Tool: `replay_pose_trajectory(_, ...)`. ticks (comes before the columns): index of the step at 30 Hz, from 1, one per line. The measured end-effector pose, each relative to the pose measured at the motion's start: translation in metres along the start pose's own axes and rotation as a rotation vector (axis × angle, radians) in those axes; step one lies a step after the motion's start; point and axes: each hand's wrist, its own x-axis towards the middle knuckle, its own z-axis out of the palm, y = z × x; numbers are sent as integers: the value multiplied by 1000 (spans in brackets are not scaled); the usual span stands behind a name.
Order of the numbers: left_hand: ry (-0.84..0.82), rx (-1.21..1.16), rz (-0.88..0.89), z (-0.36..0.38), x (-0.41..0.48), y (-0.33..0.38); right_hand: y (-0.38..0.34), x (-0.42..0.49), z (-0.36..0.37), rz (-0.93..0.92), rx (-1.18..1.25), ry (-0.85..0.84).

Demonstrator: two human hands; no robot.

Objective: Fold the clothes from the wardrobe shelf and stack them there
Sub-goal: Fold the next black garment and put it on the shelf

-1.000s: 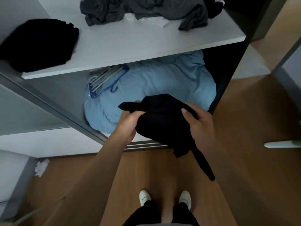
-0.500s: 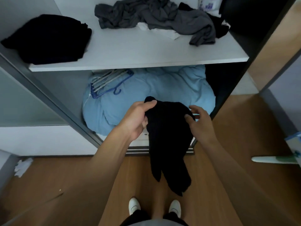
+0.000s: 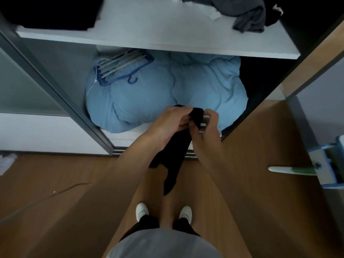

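Observation:
A black garment [image 3: 173,157] hangs in a long narrow bunch in front of the wardrobe. My left hand [image 3: 172,119] and my right hand [image 3: 208,125] both pinch its top end, close together, at about the height of the lower compartment. On the white wardrobe shelf [image 3: 149,32] above lies a black folded pile [image 3: 50,13] at the left and a crumpled heap of grey clothes [image 3: 245,13] with some white and black cloth at the right.
A light blue duvet [image 3: 167,90] fills the lower compartment, with a bundle of hangers [image 3: 121,67] on it. A grey sliding door frame [image 3: 55,94] runs at the left. A mop [image 3: 316,168] stands at the right on the wooden floor.
The hands have come together at the garment's top end, and the cloth now hangs narrower and longer. The view has tilted down, so less of the shelf shows.

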Motion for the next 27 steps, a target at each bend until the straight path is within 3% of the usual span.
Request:
replay_pose_trajectory(6, -20, 169, 70, -37, -8, 6, -7, 15, 2, -72, -63, -57)
replay_pose_trajectory(11, 194, 367, 251, -77, -7, -8, -28, 21, 6, -141, -12, -112)
replay_pose_trajectory(15, -73, 409, 277, -77, -2, -22, -40, 22, 11, -138, -45, -160)
replay_pose_trajectory(20, 26, 591, 352, -74, 11, -43, -45, 25, 13, -86, -138, -106)
replay_pose_trajectory(27, 67, 750, 310, -84, 20, -76, -34, 26, -6, 45, -13, -132)
